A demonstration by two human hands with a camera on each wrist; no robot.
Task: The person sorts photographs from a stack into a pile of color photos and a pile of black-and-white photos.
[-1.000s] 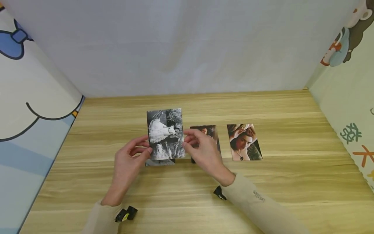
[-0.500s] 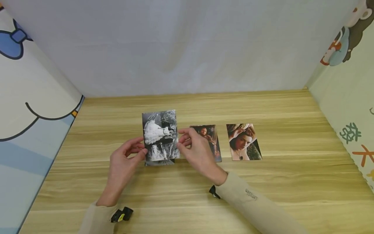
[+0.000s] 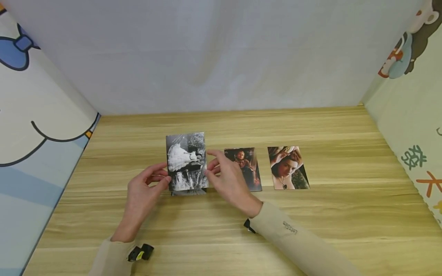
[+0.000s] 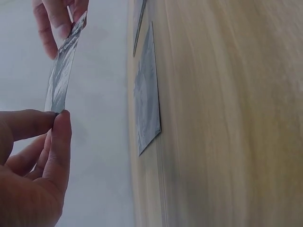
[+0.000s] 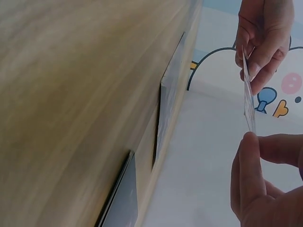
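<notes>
Left hand (image 3: pixel 143 193): pinches the left edge of the black-and-white photo (image 3: pixel 186 161) between thumb and fingers (image 4: pixel 60 137), at about 9 o'clock of the print.
Right hand (image 3: pixel 228 180): pinches the right edge of the same print, at 3 o'clock, thumb and fingers (image 5: pixel 251 163) closed on it.
Black-and-white photo: held upright above the worktop (image 3: pixel 221 230), clear of the surface, between the two hands.
Flat print (image 3: pixel 188 192): lies on the worktop right under the held photo, only its near edge showing.
Dark portrait photo (image 3: pixel 246 168): flat on the worktop at 3 o'clock of the held print, just beside the right hand.
Woman's portrait photo (image 3: pixel 288 167): flat, further toward 3 o'clock.
</notes>
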